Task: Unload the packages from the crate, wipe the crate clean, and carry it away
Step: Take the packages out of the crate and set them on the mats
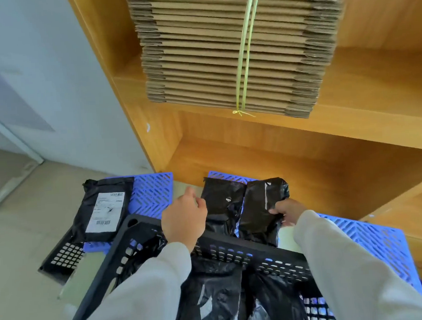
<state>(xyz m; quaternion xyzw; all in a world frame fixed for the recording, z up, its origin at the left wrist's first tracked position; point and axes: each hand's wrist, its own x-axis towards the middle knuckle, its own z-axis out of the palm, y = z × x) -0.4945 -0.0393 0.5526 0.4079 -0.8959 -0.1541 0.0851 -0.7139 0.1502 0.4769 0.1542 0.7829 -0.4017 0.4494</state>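
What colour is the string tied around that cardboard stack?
Yellow-green string, seen best in the head view.

The black crate (249,254) runs off the bottom edge, its floor buried under black packages (214,297). Above it, the cardboard stack (234,45) is cropped at the top. The label (105,209) left of the crate is unreadable.

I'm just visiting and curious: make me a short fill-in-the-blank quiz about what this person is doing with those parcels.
1. The right hand grips a ____ plastic package.
2. The package with the white label lies to the ____ of the black crate.
3. The bundle of flat cardboard boxes is tied with ____ string.
4. The left hand holds ____.

Missing words: black; left; yellow; nothing
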